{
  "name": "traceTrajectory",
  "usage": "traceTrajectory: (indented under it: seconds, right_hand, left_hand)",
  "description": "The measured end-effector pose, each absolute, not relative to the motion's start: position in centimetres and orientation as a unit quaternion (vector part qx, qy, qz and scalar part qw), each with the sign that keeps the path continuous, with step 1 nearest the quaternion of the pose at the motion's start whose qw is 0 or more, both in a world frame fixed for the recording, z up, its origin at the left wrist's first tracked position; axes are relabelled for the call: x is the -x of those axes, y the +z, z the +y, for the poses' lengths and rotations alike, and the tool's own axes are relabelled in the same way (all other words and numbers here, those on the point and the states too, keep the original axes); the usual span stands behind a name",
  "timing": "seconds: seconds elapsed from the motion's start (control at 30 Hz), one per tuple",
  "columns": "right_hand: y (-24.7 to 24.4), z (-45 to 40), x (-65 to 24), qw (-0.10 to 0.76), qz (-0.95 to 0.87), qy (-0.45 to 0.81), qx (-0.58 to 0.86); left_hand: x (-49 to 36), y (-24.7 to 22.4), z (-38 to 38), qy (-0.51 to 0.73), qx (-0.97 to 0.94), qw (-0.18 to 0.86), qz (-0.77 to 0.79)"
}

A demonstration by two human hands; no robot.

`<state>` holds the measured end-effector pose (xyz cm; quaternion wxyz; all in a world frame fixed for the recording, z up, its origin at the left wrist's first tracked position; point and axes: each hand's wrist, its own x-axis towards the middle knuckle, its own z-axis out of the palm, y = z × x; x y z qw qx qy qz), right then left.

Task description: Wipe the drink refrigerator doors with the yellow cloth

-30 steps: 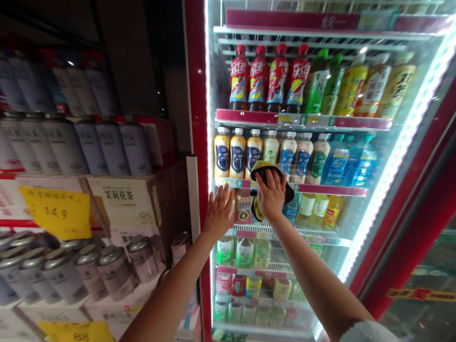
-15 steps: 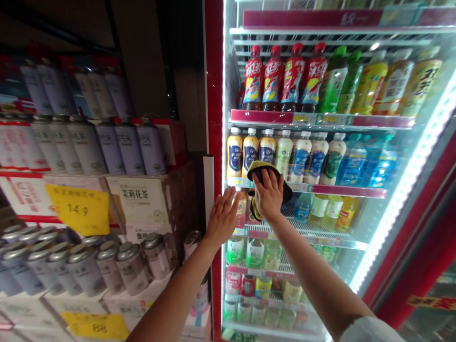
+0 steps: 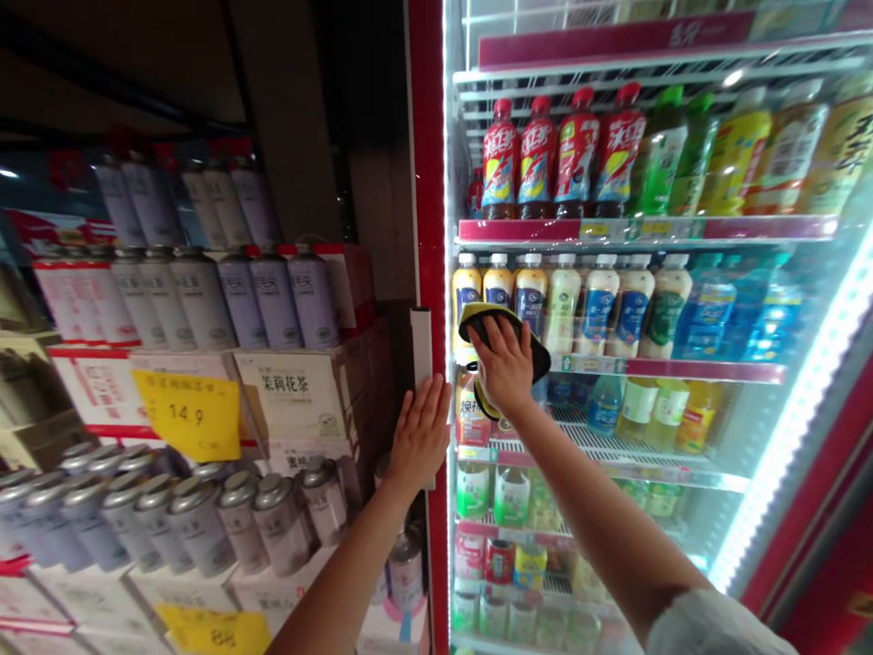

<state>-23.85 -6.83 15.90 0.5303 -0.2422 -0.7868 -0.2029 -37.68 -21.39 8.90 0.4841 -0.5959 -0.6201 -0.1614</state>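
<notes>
Under my right hand (image 3: 503, 362) is a yellow-and-black cloth (image 3: 541, 359), pressed flat against the glass door (image 3: 579, 400) of a lit drinks cooler. The fingers lie across the cloth, and part of it hangs below the palm. My left hand (image 3: 421, 432) rests with its fingers stretched out on the door's left edge, over the lower part of a white handle strip (image 3: 422, 344). It holds nothing. Behind the glass, close to the cloth, stand milk-tea bottles (image 3: 563, 305) with white caps.
Shelves of bottled drinks fill the cooler, with red-capped bottles (image 3: 501, 159) above. A red door frame (image 3: 428, 182) runs down its left side. Farther left, several tall cans (image 3: 273, 514) stand on stacked cartons (image 3: 293, 391), with a yellow price sign (image 3: 191, 414) in front.
My right hand and the cloth have shifted left across the glass, over the leftmost bottles. My left hand has moved down onto the door's edge. The view has turned slightly left.
</notes>
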Motion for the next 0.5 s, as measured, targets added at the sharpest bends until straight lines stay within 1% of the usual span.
traceTrajectory:
  seconds: [0.13, 0.23, 0.33, 0.43, 0.5]
  right_hand:
    - [15.5, -7.4, 24.6, 0.472, -0.838, -0.236, 0.14]
    - [15.0, -6.8, 23.0, 0.449, -0.851, -0.251, 0.105]
    - [16.5, -6.5, 22.9, 0.478, -0.831, -0.247, 0.138]
    - [18.6, -7.1, 25.1, 0.516, -0.806, -0.228, 0.176]
    - [19.0, -7.6, 26.6, 0.511, -0.813, -0.223, 0.164]
  left_hand:
    - [38.1, 8.7, -21.8, -0.156, 0.597, 0.481, -0.623]
    - [38.5, 8.6, -22.3, -0.153, 0.602, 0.478, -0.621]
    - [38.9, 8.5, -22.6, -0.152, 0.606, 0.473, -0.622]
    - [39.1, 8.3, -22.6, -0.153, 0.607, 0.472, -0.621]
    - [39.1, 8.2, -22.7, -0.153, 0.606, 0.473, -0.621]
